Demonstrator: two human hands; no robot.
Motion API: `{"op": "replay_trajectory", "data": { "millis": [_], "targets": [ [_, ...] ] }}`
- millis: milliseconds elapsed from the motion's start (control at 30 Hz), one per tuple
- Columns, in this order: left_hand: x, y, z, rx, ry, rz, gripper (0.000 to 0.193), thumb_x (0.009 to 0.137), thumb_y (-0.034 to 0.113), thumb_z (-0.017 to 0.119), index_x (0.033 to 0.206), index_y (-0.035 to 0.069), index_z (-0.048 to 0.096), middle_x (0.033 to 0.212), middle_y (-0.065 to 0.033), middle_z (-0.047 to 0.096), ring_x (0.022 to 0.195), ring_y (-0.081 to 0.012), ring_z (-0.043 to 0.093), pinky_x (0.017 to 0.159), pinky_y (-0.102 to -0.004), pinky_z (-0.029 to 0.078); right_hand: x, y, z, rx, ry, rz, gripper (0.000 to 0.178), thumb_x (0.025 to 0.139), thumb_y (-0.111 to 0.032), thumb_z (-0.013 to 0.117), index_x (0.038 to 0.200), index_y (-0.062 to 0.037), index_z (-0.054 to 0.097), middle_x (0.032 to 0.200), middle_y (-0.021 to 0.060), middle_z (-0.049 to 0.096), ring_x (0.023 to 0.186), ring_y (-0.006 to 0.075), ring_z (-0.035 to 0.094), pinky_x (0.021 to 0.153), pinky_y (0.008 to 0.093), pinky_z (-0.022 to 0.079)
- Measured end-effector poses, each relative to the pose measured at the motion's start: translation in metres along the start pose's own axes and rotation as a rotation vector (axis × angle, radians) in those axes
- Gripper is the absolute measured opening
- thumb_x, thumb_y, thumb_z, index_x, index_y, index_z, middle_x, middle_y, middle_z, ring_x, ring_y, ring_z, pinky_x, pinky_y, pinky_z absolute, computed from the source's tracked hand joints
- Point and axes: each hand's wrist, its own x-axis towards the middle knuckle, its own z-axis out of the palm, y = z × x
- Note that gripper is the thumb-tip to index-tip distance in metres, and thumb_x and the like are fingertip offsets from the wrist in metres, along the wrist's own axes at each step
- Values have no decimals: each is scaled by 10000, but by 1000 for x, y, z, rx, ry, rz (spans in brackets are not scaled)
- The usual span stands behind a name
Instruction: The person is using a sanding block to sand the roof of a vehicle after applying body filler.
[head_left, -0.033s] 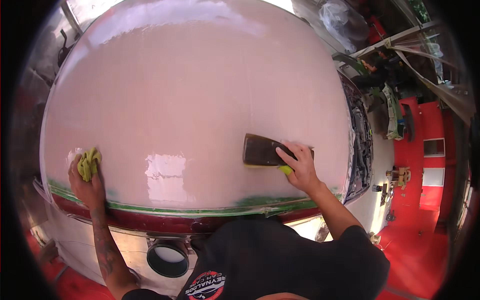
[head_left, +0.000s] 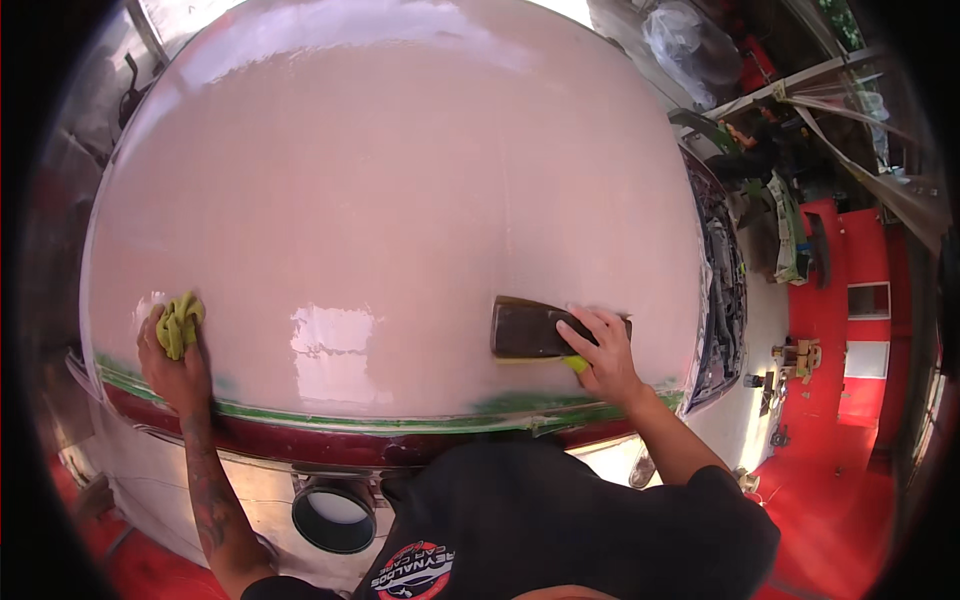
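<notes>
Block (head_left: 526,328) lies on the pink panel (head_left: 360,200), toward its right side, with the right hand (head_left: 608,358) clasped over the block's right end. The left hand (head_left: 180,375) clutches a yellow-green cloth (head_left: 180,322) at the panel's left side.

1. Head camera, left of a pair, looks down past the shirt (head_left: 590,530) onto the panel (head_left: 400,200).
2. Its wide fisheye view is upright, bending straight edges outward.
3. Near enough, it takes in left hand (head_left: 176,372) and right hand (head_left: 608,362); the floor (head_left: 835,490) lies farther off, rightward.
</notes>
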Motion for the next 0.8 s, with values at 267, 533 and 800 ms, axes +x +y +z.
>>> {"op": "replay_trajectory", "data": {
  "millis": [267,533,800],
  "targets": [
    [-5,7,-3,0,-4,31,441,831,156,702,1263,105,629,1233,-156,633,1154,-383,597,959,-477,469,211,47,45,-32,55,-189,530,819,-106,719,1341,-137,634,1311,106,599,1106,345,555,961,453,462],
    [-6,3,8,40,24,8,454,824,212,705,1270,167,638,1244,-107,625,1152,-342,596,962,-465,455,331,38,98,-94,93,-12,486,859,-196,673,1343,-169,648,1302,139,627,1114,385,557,994,456,460],
    [-6,6,8,90,16,-51,499,790,218,707,1283,195,632,1269,-92,610,1171,-335,587,980,-471,447,56,-111,32,53,-141,-231,768,587,-28,649,1337,-194,643,1344,103,570,1104,317,527,907,456,432]
  ]
}}
